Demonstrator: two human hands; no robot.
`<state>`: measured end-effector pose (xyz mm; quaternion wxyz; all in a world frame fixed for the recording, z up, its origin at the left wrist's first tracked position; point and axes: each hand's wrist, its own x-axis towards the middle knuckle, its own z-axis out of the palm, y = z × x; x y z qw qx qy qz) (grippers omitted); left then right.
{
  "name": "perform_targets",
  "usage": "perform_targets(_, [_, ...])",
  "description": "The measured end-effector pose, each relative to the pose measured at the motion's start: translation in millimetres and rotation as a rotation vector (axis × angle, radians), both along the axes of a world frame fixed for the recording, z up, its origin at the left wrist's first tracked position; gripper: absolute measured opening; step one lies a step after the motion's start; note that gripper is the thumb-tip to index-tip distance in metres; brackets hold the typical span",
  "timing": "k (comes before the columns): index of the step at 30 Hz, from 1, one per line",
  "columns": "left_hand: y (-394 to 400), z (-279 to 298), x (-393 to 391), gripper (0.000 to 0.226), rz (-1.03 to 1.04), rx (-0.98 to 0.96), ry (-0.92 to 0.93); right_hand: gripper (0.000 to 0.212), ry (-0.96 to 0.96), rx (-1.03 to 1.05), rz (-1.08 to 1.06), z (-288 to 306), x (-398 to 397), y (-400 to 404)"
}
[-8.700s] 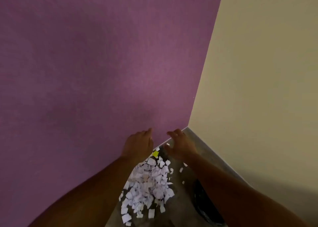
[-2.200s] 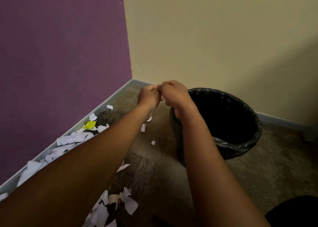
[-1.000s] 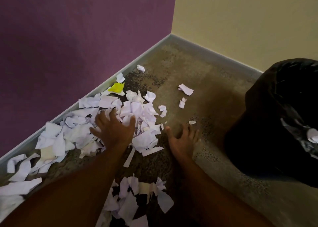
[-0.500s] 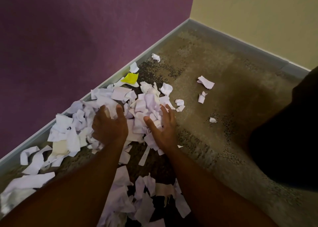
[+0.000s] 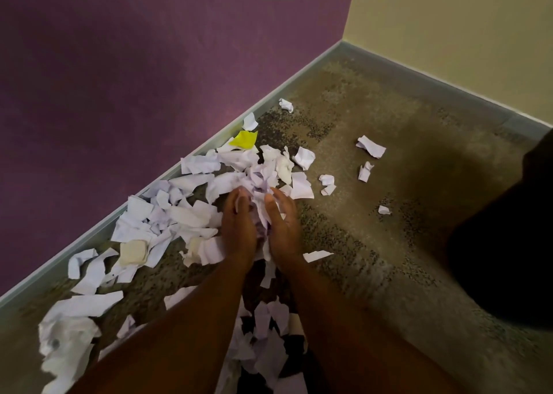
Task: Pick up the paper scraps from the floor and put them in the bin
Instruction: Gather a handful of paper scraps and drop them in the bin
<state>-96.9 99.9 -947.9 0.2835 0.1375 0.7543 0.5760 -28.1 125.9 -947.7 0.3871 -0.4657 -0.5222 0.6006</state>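
Observation:
A spread of torn white paper scraps (image 5: 185, 211) lies on the brown carpet along the purple wall's skirting, with one yellow scrap (image 5: 244, 139) among them. My left hand (image 5: 239, 229) and my right hand (image 5: 284, 223) are pressed together, palms facing, with a bunch of white scraps (image 5: 261, 190) squeezed between them just above the pile. The fingers curve round the bunch. The black-lined bin (image 5: 508, 244) shows only as a dark shape at the right edge.
Loose scraps (image 5: 370, 146) lie apart on the carpet toward the corner. More scraps (image 5: 269, 348) lie under my forearms and at the lower left. The purple wall (image 5: 149, 64) and the beige wall (image 5: 463, 34) meet at the far corner.
My hands have closed in toward each other and gathered a bunch of scraps between the palms. The view has shifted slightly left, with the bin further toward the right edge.

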Motion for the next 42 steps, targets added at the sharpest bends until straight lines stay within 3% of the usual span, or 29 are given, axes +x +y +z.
perform_targets(2, [0,4,10,0.048,0.023,0.049,-0.125,0.018,0.107,-0.109,-0.048,5,-2,-6])
perform_targets(6, [2,18,20,0.06,-0.02,0.106,-0.218,0.034,0.288,-0.29,-0.081,11,6,-10])
perform_targets(11, [11,54,25,0.036,-0.035,0.208,-0.163,0.026,0.377,-0.33,-0.113,43,8,-6])
perform_targets(16, [22,95,31,0.027,-0.036,0.3,-0.126,0.042,0.463,-0.304,-0.126,90,13,6])
perform_targets(26, [30,174,69,0.023,-0.129,0.42,-0.171,0.039,0.628,-0.207,-0.199,164,44,10])
perform_targets(32, [39,217,102,0.025,-0.249,0.507,-0.167,0.052,0.647,-0.051,-0.258,198,71,23])
perform_targets(37, [46,247,134,0.041,-0.36,0.538,-0.164,0.046,0.785,0.042,-0.263,225,103,34])
perform_targets(42, [55,275,166,0.036,-0.426,0.611,-0.199,0.052,0.858,0.088,-0.308,250,133,43])
